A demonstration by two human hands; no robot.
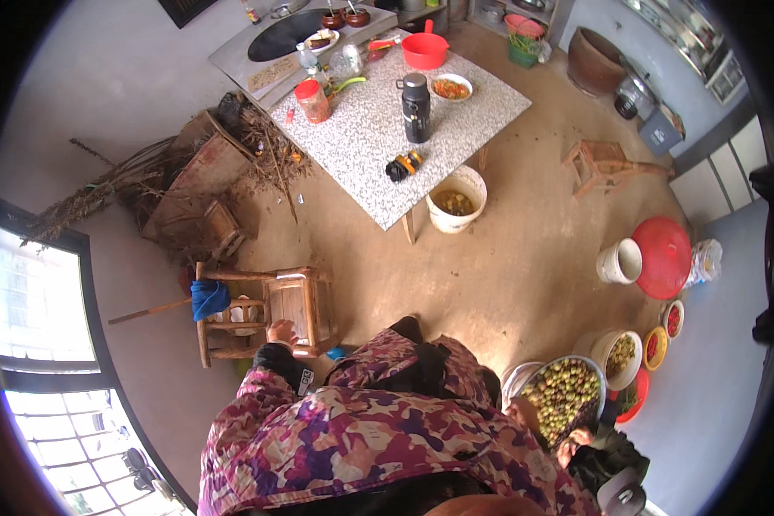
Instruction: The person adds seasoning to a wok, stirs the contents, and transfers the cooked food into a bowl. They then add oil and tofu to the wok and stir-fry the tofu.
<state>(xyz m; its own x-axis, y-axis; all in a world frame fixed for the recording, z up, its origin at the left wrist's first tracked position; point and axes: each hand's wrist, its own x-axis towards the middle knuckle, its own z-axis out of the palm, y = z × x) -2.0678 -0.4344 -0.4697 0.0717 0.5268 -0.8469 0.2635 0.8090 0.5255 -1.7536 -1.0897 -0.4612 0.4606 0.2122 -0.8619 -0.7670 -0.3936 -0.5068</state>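
My left hand [282,332] lies at the near edge of a wooden chair [291,308], fingers outstretched and holding nothing. A dark cuff covers that wrist. On my right, a wide metal basin [603,397] is full of small round green, yellow and dark fruits [566,389]. At the basin's near left edge is a patch of skin that looks like my right hand [525,416], partly hidden by my patterned sleeve; its fingers cannot be made out. Another hand [574,444] reaches the basin's near side beside a dark sleeve [609,463]; it seems to be another person's.
Ahead stands a speckled table [353,146] with a black flask [416,107], a red-lidded jar [312,101] and a red pot [425,51]. A white bucket [457,225] is by its corner. A stool [598,168], buckets and a red lid [661,257] line the right.
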